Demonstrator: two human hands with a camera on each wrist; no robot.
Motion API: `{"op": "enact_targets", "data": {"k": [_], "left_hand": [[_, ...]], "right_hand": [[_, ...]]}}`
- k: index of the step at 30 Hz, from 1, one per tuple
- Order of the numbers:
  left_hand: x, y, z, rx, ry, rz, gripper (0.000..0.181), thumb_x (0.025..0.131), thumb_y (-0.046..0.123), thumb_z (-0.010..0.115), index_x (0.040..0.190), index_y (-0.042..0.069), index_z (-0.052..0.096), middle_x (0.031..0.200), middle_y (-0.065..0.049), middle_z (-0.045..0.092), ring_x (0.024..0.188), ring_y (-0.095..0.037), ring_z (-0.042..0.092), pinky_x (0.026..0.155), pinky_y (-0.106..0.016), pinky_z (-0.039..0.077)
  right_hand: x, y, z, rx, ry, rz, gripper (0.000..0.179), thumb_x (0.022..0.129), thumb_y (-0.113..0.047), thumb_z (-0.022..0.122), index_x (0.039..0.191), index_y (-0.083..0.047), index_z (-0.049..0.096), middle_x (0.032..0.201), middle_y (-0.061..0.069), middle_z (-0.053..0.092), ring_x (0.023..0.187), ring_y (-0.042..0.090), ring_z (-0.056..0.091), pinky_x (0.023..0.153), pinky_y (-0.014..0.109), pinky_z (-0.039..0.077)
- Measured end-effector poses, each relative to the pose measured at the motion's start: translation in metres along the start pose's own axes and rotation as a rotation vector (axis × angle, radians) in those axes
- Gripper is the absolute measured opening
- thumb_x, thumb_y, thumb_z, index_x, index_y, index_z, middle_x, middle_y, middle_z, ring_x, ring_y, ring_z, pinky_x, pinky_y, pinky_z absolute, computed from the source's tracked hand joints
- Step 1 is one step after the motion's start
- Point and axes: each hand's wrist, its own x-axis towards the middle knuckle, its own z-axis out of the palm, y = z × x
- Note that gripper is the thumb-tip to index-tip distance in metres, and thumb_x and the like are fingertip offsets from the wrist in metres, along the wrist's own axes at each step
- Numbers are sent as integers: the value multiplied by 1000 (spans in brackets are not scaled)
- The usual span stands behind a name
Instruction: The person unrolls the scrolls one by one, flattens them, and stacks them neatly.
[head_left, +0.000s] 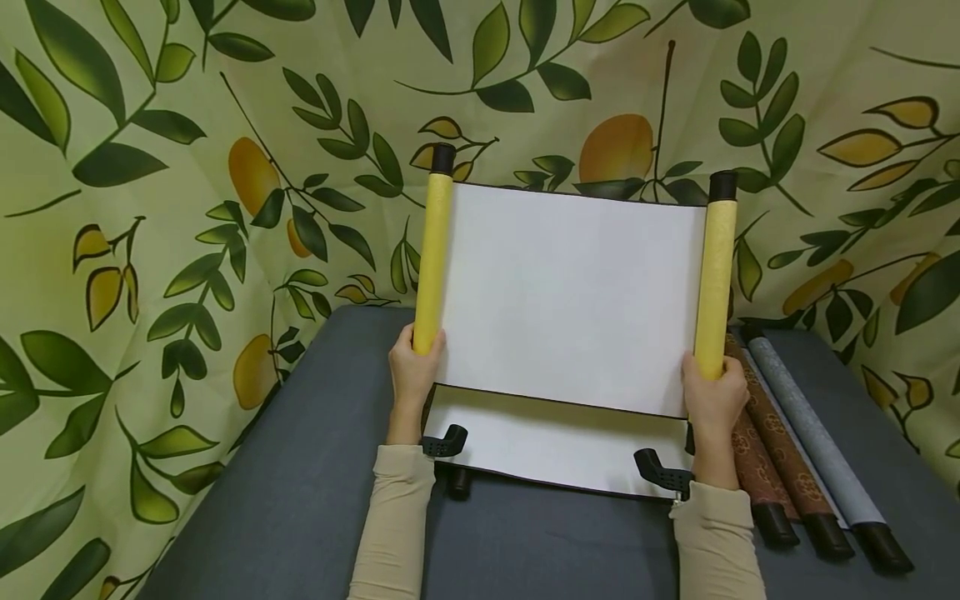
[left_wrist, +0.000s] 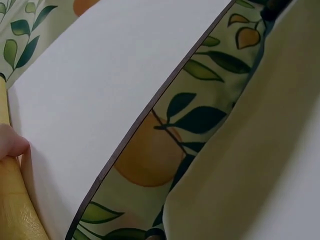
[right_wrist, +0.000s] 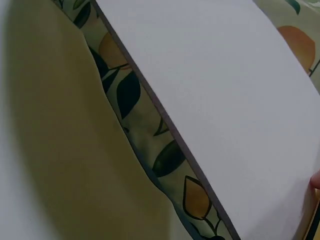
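Note:
In the head view, a blank white scroll [head_left: 573,292] with yellow rolled sides and black end caps is held upright and stretched out. My left hand [head_left: 415,360] grips the lower end of its left yellow roll [head_left: 431,258]; the thumb [left_wrist: 12,142] shows against that roll in the left wrist view. On the other side my right hand [head_left: 716,404] grips the right yellow roll [head_left: 715,292] near its bottom. A fingertip [right_wrist: 315,180] appears at the edge of the right wrist view. Below the held scroll lies another white sheet [head_left: 555,443], its sides partly hidden by the arms.
Two brown patterned rolls [head_left: 787,458] and a grey-blue roll [head_left: 817,433], all with black ends, lie on the right of the grey table [head_left: 300,467]. A leaf-print cloth [head_left: 337,242] hangs behind. Black brackets [head_left: 446,442] sit at both wrists.

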Motion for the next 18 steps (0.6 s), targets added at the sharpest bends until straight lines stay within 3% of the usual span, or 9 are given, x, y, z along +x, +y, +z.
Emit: {"op": "enact_targets", "data": {"k": [7, 13, 18], "left_hand": [[1, 1, 0, -49, -22, -64, 52, 74, 27, 84, 112, 0, 62, 81, -14, 60, 66, -15, 46, 58, -24, 38], [2, -1, -2, -103, -34, -105, 65, 66, 20, 89, 119, 1, 58, 96, -20, 66, 76, -19, 50, 63, -25, 39], [3, -7, -5, -118, -64, -137, 70, 64, 18, 90, 122, 2, 57, 102, -22, 68, 77, -18, 53, 64, -26, 41]], "right_hand": [[1, 2, 0, 16, 53, 8, 54, 88, -37, 57, 127, 0, 51, 107, 16, 55, 83, 19, 44, 64, 28, 33], [3, 1, -8, 26, -35, 61, 59, 86, -42, 63, 127, -2, 49, 97, 0, 47, 78, 11, 43, 54, 17, 36], [3, -1, -11, 46, -78, 84, 69, 76, -51, 75, 120, -6, 48, 93, -4, 42, 77, 9, 41, 55, 18, 37]]}}
